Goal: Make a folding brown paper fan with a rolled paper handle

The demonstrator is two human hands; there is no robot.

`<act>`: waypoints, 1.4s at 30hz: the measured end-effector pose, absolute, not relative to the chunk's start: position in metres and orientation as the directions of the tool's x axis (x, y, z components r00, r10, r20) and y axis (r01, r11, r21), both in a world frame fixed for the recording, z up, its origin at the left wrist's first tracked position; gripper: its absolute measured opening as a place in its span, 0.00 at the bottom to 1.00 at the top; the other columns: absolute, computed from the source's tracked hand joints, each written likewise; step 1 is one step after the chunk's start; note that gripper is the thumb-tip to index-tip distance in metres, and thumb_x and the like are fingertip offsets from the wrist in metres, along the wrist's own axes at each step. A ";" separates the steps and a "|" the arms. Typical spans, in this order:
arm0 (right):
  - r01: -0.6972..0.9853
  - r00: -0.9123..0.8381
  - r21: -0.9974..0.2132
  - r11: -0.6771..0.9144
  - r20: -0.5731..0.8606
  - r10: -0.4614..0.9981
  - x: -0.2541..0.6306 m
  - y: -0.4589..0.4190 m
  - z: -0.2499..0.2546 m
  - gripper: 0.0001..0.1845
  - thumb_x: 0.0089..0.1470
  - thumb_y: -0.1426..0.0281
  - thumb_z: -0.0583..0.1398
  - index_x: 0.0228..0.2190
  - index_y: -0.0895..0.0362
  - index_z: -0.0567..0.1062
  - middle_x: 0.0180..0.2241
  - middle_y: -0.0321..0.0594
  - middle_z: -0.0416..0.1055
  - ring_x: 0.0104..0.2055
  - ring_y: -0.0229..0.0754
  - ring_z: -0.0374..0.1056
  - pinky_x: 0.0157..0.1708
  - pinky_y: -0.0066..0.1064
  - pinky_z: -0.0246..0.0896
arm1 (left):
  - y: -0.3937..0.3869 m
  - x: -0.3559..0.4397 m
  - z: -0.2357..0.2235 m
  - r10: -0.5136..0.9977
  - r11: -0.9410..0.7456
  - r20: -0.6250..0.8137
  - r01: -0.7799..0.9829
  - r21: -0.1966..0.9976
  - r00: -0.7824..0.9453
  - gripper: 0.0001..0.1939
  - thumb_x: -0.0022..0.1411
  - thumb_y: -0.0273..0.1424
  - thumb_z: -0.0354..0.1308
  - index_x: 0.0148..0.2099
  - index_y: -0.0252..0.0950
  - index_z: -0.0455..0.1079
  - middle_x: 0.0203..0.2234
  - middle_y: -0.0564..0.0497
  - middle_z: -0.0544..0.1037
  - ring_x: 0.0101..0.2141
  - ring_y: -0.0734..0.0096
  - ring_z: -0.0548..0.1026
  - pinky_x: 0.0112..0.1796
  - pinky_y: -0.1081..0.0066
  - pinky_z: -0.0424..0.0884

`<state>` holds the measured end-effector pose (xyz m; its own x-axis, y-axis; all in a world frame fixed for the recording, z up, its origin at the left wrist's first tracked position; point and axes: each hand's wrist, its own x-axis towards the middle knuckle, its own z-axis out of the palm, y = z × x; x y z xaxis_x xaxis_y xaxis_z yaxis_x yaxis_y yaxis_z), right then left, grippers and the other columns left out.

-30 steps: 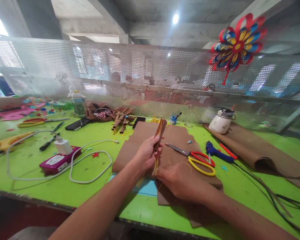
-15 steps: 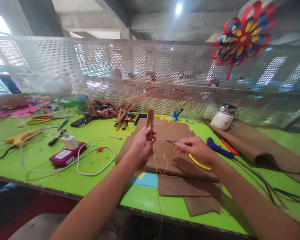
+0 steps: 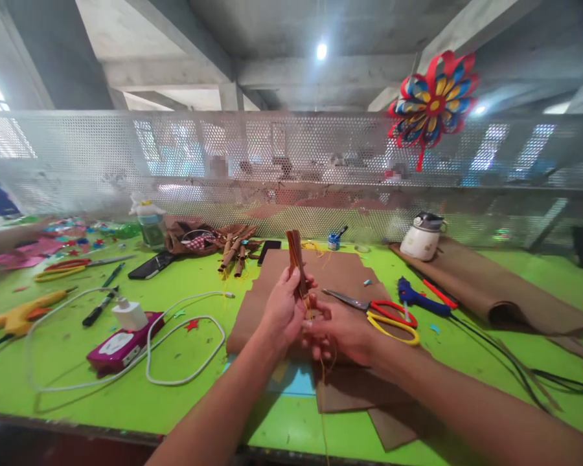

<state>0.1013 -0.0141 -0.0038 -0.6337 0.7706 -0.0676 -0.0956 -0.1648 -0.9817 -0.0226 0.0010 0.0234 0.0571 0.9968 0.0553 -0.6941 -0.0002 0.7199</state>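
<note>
Clasping a brown bundle (image 3: pixel 295 247), left fingers (image 3: pixel 311 283) are closed; right fingers (image 3: pixel 315 328) curl just below, at yellow string (image 3: pixel 323 391), hold indeterminable.

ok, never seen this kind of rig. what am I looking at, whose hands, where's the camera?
There is no machine: these are one person's bare left hand and right hand. The view comes from a head-worn camera looking forward and down. The left hand holds a brown paper-like bundle; the right is at the yellow thread below it, its exact grip unclear. On the green table lie brown sheets, scissors and a blue glue gun on the right, and a purple socket box on the left.
</note>
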 end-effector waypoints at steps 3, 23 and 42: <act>-0.075 -0.557 -0.986 -0.146 -0.080 0.827 0.094 -0.023 -0.010 0.21 0.49 0.52 0.59 0.27 0.59 0.67 0.15 0.30 0.65 0.12 0.27 0.54 0.13 0.20 0.40 | 0.000 -0.028 0.028 0.999 0.005 0.020 -0.696 0.718 0.028 0.08 0.60 0.28 0.54 0.43 0.36 0.65 0.25 0.54 0.70 0.25 0.77 0.72 0.24 0.79 0.68; 0.492 -0.211 -0.668 0.558 0.530 0.821 0.146 0.030 0.056 0.31 0.46 0.66 0.63 0.52 0.55 0.65 0.45 0.47 0.69 0.40 0.43 0.68 0.35 0.35 0.65 | 0.001 -0.008 0.002 0.986 -0.057 0.115 -0.402 0.914 0.121 0.13 0.55 0.37 0.58 0.39 0.35 0.63 0.22 0.55 0.71 0.20 0.75 0.71 0.17 0.79 0.61; 0.123 -0.144 -0.846 0.519 0.502 0.853 0.140 0.053 0.026 0.17 0.53 0.60 0.57 0.39 0.59 0.74 0.22 0.35 0.66 0.18 0.34 0.58 0.18 0.27 0.56 | -0.009 -0.002 0.003 0.914 0.137 0.004 -0.319 0.938 0.406 0.22 0.56 0.39 0.58 0.49 0.36 0.57 0.28 0.48 0.76 0.28 0.63 0.77 0.22 0.71 0.71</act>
